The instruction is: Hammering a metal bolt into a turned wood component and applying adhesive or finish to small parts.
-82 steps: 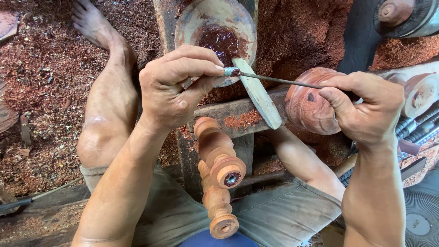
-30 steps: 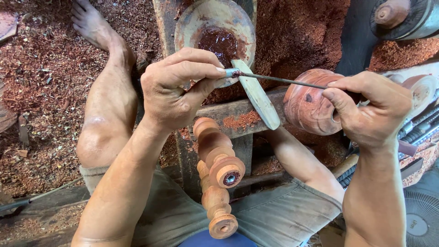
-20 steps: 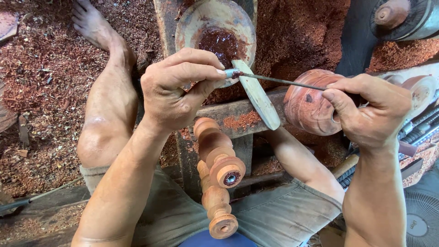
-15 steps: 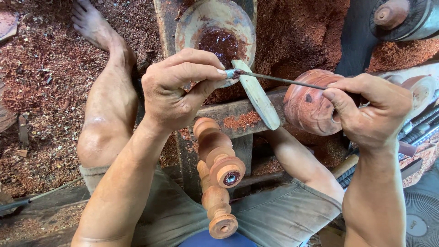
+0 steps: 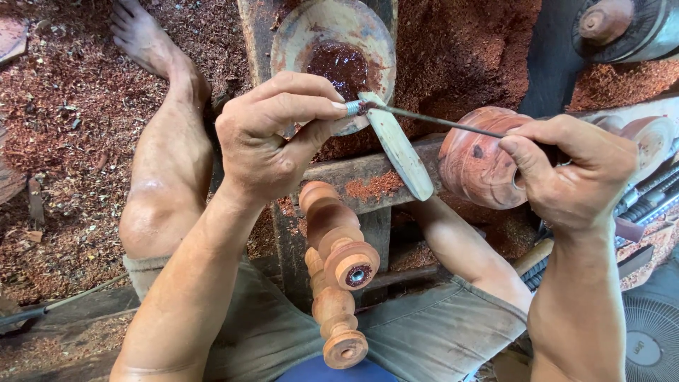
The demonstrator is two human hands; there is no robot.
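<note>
Above the sawdust-strewn floor (image 5: 64,141), the left hand (image 5: 272,138) pinches one end of a thin metal rod (image 5: 438,122), a flat wooden stick (image 5: 399,150) hanging there. The right hand (image 5: 576,173) grips the other end, hiding it, against a round wooden piece (image 5: 475,166). Two turned wooden spindles (image 5: 338,265) stand below.

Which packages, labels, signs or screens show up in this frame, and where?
No package, sign or screen shows.
Only marking: faint embossed mark at the hub of the grey round fan grille, bottom right corner, too small to make out.
Everything else is bare wood and reddish sawdust.
</note>
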